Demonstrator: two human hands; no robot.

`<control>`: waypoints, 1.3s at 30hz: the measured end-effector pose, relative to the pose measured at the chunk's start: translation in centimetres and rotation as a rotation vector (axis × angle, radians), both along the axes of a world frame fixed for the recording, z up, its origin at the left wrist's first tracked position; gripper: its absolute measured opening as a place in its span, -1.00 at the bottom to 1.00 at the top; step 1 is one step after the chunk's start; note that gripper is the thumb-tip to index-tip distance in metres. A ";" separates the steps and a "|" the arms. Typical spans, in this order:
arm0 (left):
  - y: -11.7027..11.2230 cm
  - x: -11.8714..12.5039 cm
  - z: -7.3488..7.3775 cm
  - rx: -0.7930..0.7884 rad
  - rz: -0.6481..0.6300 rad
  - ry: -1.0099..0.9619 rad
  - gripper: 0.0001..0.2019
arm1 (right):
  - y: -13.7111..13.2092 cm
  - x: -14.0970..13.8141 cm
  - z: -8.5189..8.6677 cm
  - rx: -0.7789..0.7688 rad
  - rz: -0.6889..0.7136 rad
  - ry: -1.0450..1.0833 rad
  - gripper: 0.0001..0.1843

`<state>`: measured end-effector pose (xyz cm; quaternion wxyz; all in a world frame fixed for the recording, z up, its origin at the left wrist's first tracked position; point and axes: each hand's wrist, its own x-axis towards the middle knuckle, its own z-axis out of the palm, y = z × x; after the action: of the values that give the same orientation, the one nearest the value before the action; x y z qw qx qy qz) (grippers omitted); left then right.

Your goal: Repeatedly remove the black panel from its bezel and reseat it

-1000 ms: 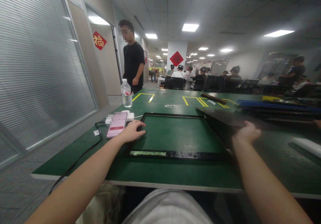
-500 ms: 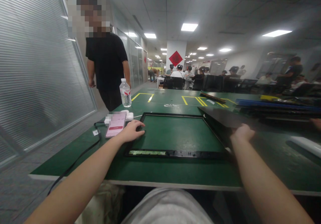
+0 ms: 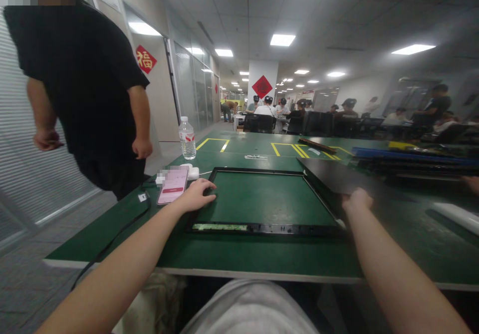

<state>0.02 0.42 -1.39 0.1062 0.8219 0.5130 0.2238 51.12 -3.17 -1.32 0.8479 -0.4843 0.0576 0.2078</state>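
Loose left hand [image 3: 195, 196] maybe steadies the twelve-o'clock frame [image 3: 279, 229] while right hand [image 3: 358, 201] grips the one-o'clock dark sheet [image 3: 329, 175], so move slowly next.

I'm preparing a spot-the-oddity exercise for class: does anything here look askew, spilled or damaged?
The dark panel looks askew: it tilts at the right edge of the black frame rather than lying flat, held by the right hand. No spill shows, and the bottle stands upright. Blur leaves fine damage uncertain.
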 end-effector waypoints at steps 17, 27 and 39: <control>0.0 0.0 -0.1 -0.009 -0.015 -0.016 -0.60 | 1.0 2.6 -1.7 0.104 0.211 0.018 -0.55; -0.2 0.1 0.1 0.000 -0.006 0.006 -0.64 | 1.2 3.3 -1.8 0.133 0.325 -0.054 -0.67; -0.2 0.1 0.4 0.028 0.072 0.029 -0.68 | 0.9 3.0 -1.4 0.149 0.375 -0.081 -0.71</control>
<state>0.10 0.20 -0.95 0.0791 0.8074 0.5407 0.2225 54.09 -2.23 -2.72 0.8294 -0.4305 -0.0833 0.3460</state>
